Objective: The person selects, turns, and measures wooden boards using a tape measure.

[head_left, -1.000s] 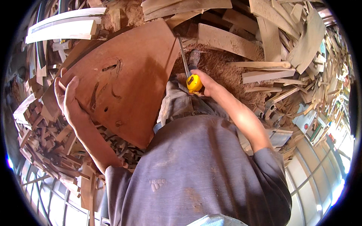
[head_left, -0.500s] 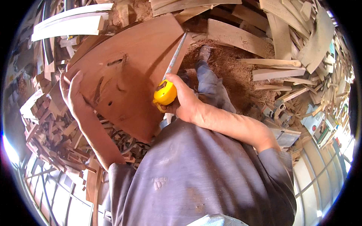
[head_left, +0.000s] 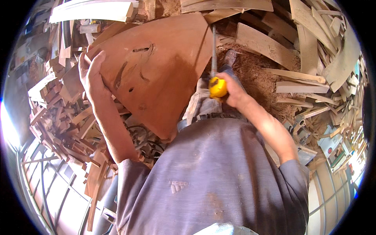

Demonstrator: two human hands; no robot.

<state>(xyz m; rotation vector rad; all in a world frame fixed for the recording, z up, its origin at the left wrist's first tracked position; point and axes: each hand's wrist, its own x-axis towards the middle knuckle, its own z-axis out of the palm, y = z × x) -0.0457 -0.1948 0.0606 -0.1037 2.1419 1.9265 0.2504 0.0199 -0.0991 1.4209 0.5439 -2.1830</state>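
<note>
A large reddish-brown wooden board (head_left: 168,78) with dark cracks and a small hole stands tilted in front of me. At its left edge is my left hand (head_left: 93,74), its fingers closed round the rim and partly hidden. My right hand (head_left: 234,91) is wrapped round a yellow tape measure (head_left: 217,87), just off the board's right side. From the case, the metal tape blade (head_left: 214,51) runs out straight toward the board's far right corner. Whether the blade's end hooks on that corner is too small to tell.
Scrap wood (head_left: 70,129) is heaped on the left. Long planks (head_left: 266,45) lie at the far side and right, over sawdust (head_left: 254,78). My shoe (head_left: 230,57) rests in the sawdust. A pale board (head_left: 92,11) juts in at the far left.
My right hand has moved right with the tape measure, away from the board's face. The blade now points nearly straight ahead instead of slanting across the board. My left hand stays at the left edge.
</note>
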